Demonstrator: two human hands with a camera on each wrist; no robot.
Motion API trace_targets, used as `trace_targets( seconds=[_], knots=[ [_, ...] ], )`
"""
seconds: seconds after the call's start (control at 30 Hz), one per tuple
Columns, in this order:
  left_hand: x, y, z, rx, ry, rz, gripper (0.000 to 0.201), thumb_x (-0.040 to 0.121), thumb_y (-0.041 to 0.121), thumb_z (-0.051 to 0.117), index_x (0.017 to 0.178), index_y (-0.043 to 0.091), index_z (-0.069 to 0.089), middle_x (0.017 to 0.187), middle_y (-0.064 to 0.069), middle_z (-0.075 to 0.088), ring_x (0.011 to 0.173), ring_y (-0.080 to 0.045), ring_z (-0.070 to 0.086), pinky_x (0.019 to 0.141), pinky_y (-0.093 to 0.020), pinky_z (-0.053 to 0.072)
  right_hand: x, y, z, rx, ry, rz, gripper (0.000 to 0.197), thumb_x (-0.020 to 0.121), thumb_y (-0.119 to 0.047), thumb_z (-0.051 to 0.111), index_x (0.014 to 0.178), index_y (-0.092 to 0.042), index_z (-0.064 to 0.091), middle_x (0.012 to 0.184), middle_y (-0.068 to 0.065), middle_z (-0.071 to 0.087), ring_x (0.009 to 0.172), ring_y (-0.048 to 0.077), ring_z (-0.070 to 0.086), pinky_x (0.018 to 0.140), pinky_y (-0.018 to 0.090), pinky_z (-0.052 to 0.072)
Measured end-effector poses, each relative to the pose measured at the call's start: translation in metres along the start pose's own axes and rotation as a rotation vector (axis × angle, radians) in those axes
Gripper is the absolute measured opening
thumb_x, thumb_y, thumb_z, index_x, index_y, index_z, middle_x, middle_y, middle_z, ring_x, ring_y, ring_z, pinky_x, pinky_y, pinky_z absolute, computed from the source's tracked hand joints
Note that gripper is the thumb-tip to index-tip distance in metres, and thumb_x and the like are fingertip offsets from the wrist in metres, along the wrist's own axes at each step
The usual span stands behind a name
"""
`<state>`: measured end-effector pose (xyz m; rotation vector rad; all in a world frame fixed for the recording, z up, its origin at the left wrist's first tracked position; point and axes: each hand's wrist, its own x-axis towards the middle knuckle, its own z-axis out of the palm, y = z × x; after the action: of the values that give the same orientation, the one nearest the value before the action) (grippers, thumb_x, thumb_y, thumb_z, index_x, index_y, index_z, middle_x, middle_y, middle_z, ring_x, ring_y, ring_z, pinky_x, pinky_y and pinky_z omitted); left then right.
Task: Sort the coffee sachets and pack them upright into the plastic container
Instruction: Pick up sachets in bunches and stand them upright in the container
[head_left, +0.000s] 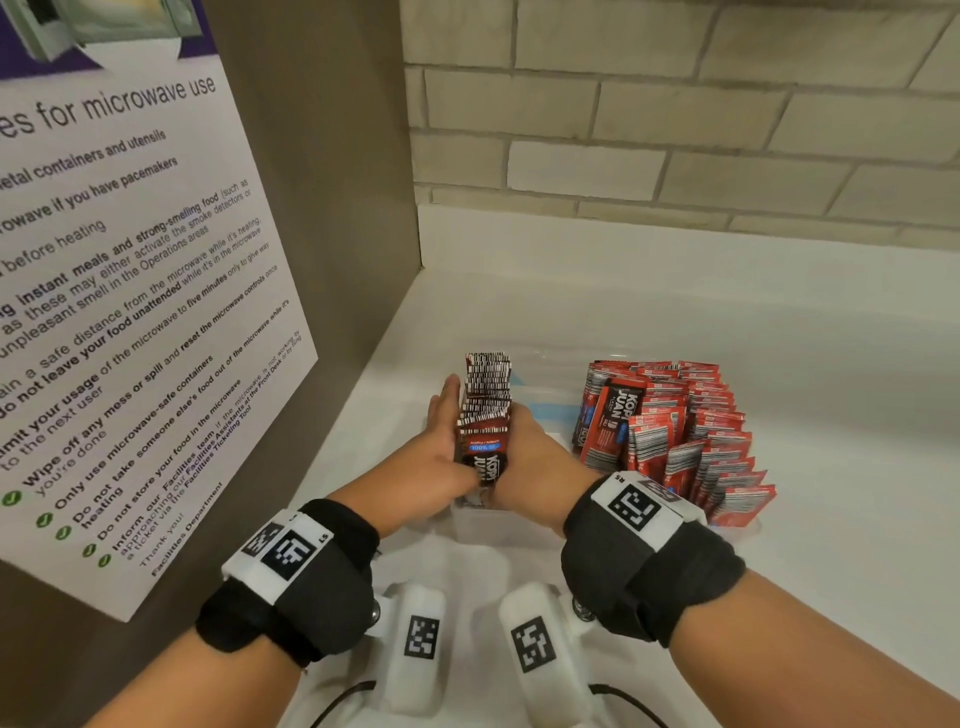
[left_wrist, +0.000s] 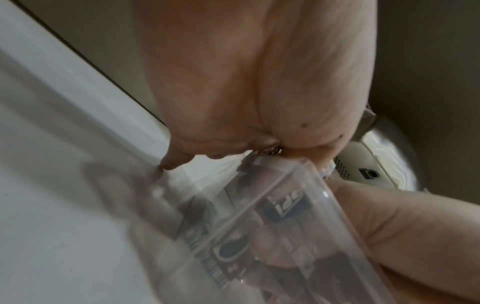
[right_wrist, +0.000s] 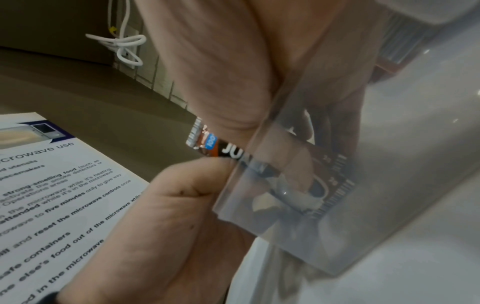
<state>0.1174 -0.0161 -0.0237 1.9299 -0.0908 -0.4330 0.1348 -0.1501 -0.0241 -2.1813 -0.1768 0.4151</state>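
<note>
A clear plastic container (head_left: 519, 519) stands on the white counter. At its left end a row of brown sachets (head_left: 485, 410) stands upright, squeezed between my two hands. My left hand (head_left: 444, 436) lies flat against the row's left side with straight fingers, its thumb on the front sachet. My right hand (head_left: 527, 447) holds the right side, its fingers reaching down inside. Through the container wall (right_wrist: 324, 226) those fingers look curled on the front brown sachet (right_wrist: 223, 149). Red sachets (head_left: 675, 421) fill the right end, mostly upright and some leaning.
A grey side panel with a microwave-rules poster (head_left: 130, 286) rises close on the left. A brick wall (head_left: 675, 104) backs the counter. Two white marker-tagged devices (head_left: 415, 639) lie on the counter's near edge between my wrists.
</note>
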Motion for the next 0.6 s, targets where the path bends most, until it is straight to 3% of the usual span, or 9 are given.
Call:
trace_targets(
  seconds=[0.07, 0.17, 0.23, 0.3, 0.37, 0.43, 0.53, 0.6],
  knots=[
    [-0.002, 0.001, -0.002, -0.011, -0.009, 0.002, 0.115, 0.060, 0.011, 0.054, 0.148, 0.041, -0.014, 0.158, -0.005, 0.014, 0.126, -0.019, 0.049, 0.086, -0.032, 0.053, -0.003, -0.002, -0.002, 0.007, -0.015, -0.004, 0.075, 0.069, -0.001, 0.075, 0.129, -0.012, 0.033, 0.120, 0.008, 0.052, 0.107, 0.021, 0.056, 0.091, 0.034, 0.050],
    [-0.007, 0.005, -0.003, -0.024, -0.018, 0.000, 0.116, 0.060, 0.010, 0.056, 0.148, 0.041, -0.013, 0.157, -0.007, 0.019, 0.122, -0.018, 0.051, 0.078, -0.025, 0.050, -0.007, -0.005, -0.006, 0.000, -0.025, -0.014, 0.074, 0.072, -0.003, 0.074, 0.132, -0.011, 0.032, 0.122, 0.008, 0.051, 0.109, 0.020, 0.055, 0.091, 0.031, 0.049],
    [-0.010, 0.007, -0.003, -0.051, -0.021, -0.006, 0.113, 0.068, 0.004, 0.059, 0.149, 0.038, -0.013, 0.154, 0.001, 0.028, 0.116, -0.011, 0.053, 0.077, -0.020, 0.047, -0.009, -0.008, -0.010, 0.005, -0.043, -0.009, 0.074, 0.073, 0.001, 0.071, 0.134, -0.011, 0.030, 0.122, 0.011, 0.051, 0.109, 0.023, 0.055, 0.089, 0.031, 0.049],
    [-0.013, 0.010, -0.003, -0.080, -0.022, 0.008, 0.109, 0.074, -0.001, 0.060, 0.150, 0.035, -0.011, 0.149, 0.009, 0.033, 0.119, -0.004, 0.050, 0.084, -0.016, 0.044, -0.011, -0.011, -0.014, 0.003, -0.068, 0.003, 0.077, 0.071, 0.006, 0.070, 0.134, -0.010, 0.029, 0.120, 0.012, 0.052, 0.108, 0.024, 0.056, 0.087, 0.032, 0.050],
    [-0.014, 0.014, -0.002, -0.101, -0.016, 0.031, 0.108, 0.073, 0.000, 0.060, 0.150, 0.035, -0.006, 0.148, 0.007, 0.037, 0.122, -0.007, 0.050, 0.092, -0.020, 0.043, -0.013, -0.013, -0.018, 0.017, -0.087, 0.013, 0.077, 0.069, 0.007, 0.070, 0.132, -0.008, 0.030, 0.117, 0.012, 0.053, 0.104, 0.024, 0.057, 0.085, 0.033, 0.051],
    [-0.014, 0.016, 0.000, -0.138, -0.001, 0.042, 0.102, 0.077, -0.008, 0.056, 0.151, 0.035, -0.001, 0.135, 0.006, 0.050, 0.111, -0.009, 0.057, 0.091, -0.026, 0.047, -0.015, -0.014, -0.020, 0.036, -0.099, 0.031, 0.075, 0.069, 0.008, 0.070, 0.131, -0.008, 0.030, 0.117, 0.013, 0.055, 0.100, 0.023, 0.058, 0.080, 0.031, 0.050],
    [-0.013, 0.014, 0.002, -0.206, 0.025, 0.025, 0.099, 0.080, -0.016, 0.050, 0.150, 0.035, 0.003, 0.127, 0.011, 0.054, 0.109, -0.010, 0.059, 0.096, -0.033, 0.046, -0.017, -0.016, -0.021, 0.079, -0.105, 0.064, 0.072, 0.071, 0.006, 0.070, 0.130, -0.006, 0.031, 0.120, 0.012, 0.054, 0.102, 0.025, 0.059, 0.085, 0.035, 0.052],
    [-0.015, 0.014, 0.003, -0.220, 0.035, 0.006, 0.103, 0.073, -0.009, 0.054, 0.151, 0.034, 0.002, 0.133, 0.009, 0.053, 0.116, -0.012, 0.056, 0.102, -0.035, 0.044, -0.019, -0.017, -0.022, 0.111, -0.112, 0.080, 0.072, 0.071, 0.006, 0.071, 0.130, -0.005, 0.032, 0.116, 0.009, 0.054, 0.101, 0.025, 0.059, 0.089, 0.039, 0.052]
  ],
)
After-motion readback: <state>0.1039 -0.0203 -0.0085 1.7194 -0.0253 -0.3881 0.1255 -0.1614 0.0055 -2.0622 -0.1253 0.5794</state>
